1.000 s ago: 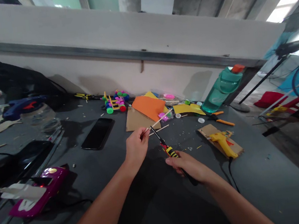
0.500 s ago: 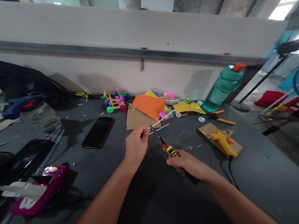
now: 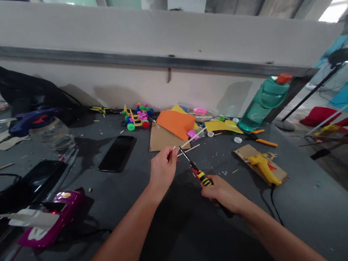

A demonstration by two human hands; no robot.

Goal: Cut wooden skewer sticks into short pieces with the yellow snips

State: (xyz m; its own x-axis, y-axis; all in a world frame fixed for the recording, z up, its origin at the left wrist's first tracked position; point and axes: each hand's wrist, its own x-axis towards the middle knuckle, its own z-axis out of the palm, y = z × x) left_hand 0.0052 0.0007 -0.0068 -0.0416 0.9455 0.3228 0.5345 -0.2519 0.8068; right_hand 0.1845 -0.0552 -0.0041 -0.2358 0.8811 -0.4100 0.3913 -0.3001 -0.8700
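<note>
My left hand point(image 3: 163, 168) is closed in a pinch on a thin wooden stick point(image 3: 196, 135), which points up and to the right over the table. My right hand point(image 3: 221, 194) wraps around a long-nosed tool point(image 3: 204, 179) with a black-and-yellow striped grip, a bit of red and a slim dark nose. I cannot make out its exact kind. The nose tip meets or nearly meets the stick beside my left fingertips. Another stick point(image 3: 189, 150) lies just behind, near a piece of cardboard point(image 3: 158, 141) with an orange sheet point(image 3: 175, 122) on it.
A yellow glue gun point(image 3: 264, 168) lies on cardboard at right, by orange-handled pliers point(image 3: 266, 142) and a green bottle point(image 3: 262, 104). To the left are a phone point(image 3: 117, 153), a toy car point(image 3: 136, 120), a magenta device point(image 3: 55, 221) and a blue glue gun point(image 3: 30, 122).
The whole view has shifted slightly, so things appear a little further right. Both hands keep their holds, with the tool's tip still by the stick.
</note>
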